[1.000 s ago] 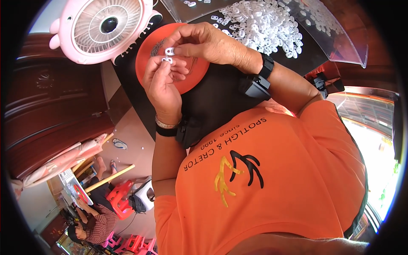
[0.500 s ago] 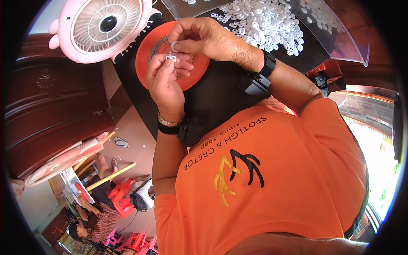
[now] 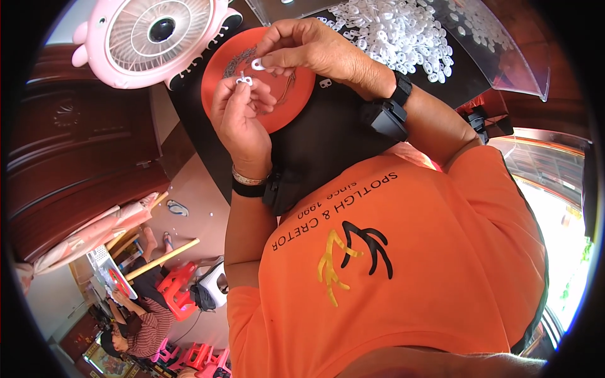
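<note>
Over a round orange-red dish, my left hand pinches a small white plastic piece with two holes between thumb and fingertips. A thin pin seems to stand up from that piece. Just above and to its right, my right hand is closed on a small white oval plastic piece. A narrow gap separates the two pieces. Thin grey metal bits lie in the dish, partly hidden behind my hands.
A large heap of white plastic pieces covers the black table's far right, beside a clear panel. One loose piece lies right of the dish. A pink fan stands far left. Another person sits at lower left.
My left hand has shifted slightly left with its piece, and the two pieces are farther apart. The oval piece in my right hand has turned, showing more of its flat side.
</note>
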Action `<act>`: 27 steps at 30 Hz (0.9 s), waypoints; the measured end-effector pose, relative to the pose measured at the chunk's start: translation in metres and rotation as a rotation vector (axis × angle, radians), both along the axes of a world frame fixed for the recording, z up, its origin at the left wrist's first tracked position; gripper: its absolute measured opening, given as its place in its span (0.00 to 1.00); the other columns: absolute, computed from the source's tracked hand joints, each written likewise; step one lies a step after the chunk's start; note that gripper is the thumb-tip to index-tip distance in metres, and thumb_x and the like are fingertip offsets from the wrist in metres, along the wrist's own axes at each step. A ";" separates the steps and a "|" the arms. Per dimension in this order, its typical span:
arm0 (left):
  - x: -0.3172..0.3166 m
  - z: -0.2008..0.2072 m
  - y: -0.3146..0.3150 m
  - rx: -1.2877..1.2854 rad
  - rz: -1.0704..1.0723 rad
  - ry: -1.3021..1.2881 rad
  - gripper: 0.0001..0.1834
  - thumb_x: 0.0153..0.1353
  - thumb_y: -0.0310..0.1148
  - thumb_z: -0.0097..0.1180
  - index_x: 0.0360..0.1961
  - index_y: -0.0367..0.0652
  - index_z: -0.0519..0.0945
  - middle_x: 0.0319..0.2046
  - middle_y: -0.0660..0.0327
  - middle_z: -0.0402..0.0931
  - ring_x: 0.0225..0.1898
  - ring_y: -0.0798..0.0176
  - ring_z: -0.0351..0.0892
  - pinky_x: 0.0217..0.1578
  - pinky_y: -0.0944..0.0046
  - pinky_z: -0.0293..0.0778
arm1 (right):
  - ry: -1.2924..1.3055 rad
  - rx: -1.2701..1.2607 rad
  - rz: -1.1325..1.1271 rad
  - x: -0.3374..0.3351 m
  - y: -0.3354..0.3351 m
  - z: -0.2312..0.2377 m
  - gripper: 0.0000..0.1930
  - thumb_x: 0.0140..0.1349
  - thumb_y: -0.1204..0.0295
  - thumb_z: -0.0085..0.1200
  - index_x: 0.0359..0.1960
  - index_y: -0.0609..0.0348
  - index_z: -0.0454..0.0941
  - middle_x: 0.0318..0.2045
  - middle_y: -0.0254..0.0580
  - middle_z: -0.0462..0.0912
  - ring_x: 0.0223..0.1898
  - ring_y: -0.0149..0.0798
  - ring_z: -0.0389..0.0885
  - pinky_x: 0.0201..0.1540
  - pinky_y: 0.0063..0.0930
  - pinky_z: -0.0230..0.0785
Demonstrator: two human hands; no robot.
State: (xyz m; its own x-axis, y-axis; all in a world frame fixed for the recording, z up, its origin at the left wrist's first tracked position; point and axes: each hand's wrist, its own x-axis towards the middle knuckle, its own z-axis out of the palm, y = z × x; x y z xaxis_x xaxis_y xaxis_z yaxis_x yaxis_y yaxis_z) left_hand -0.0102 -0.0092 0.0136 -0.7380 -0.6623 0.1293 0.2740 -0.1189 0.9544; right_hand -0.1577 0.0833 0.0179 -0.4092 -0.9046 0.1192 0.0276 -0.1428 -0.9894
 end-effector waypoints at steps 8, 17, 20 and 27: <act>-0.004 -0.003 0.002 -0.091 0.046 -0.099 0.07 0.61 0.30 0.47 0.27 0.40 0.70 0.18 0.66 0.68 0.17 0.75 0.64 0.20 0.75 0.57 | -0.111 -0.060 -0.012 0.002 -0.001 -0.002 0.09 0.58 0.73 0.58 0.38 0.64 0.80 0.28 0.34 0.82 0.31 0.24 0.79 0.36 0.17 0.72; -0.004 -0.003 0.001 -0.101 0.021 -0.111 0.06 0.61 0.28 0.47 0.27 0.40 0.70 0.18 0.66 0.67 0.18 0.75 0.63 0.19 0.75 0.56 | -0.042 -0.076 -0.022 0.004 -0.001 -0.001 0.09 0.57 0.73 0.59 0.38 0.64 0.81 0.28 0.34 0.82 0.31 0.24 0.79 0.37 0.18 0.72; -0.003 -0.004 0.001 -0.104 0.036 -0.122 0.07 0.60 0.28 0.48 0.26 0.40 0.70 0.16 0.67 0.66 0.17 0.75 0.61 0.19 0.75 0.56 | 0.009 -0.092 -0.050 0.006 -0.002 -0.006 0.10 0.56 0.73 0.60 0.38 0.63 0.81 0.28 0.32 0.82 0.30 0.23 0.77 0.36 0.18 0.71; -0.005 -0.004 0.000 -0.094 0.033 -0.110 0.07 0.60 0.27 0.48 0.25 0.39 0.70 0.16 0.67 0.65 0.17 0.75 0.61 0.19 0.75 0.56 | 0.029 -0.108 -0.078 0.008 -0.002 -0.003 0.09 0.55 0.73 0.61 0.36 0.63 0.81 0.29 0.32 0.82 0.32 0.23 0.77 0.38 0.17 0.70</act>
State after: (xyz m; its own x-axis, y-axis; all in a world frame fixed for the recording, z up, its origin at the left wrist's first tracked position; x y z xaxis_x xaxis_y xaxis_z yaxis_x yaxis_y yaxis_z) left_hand -0.0149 -0.0091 0.0091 -0.7291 -0.6752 0.1118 0.1695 -0.0198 0.9853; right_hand -0.1494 0.0812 0.0145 -0.4725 -0.8517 0.2268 -0.0157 -0.2491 -0.9683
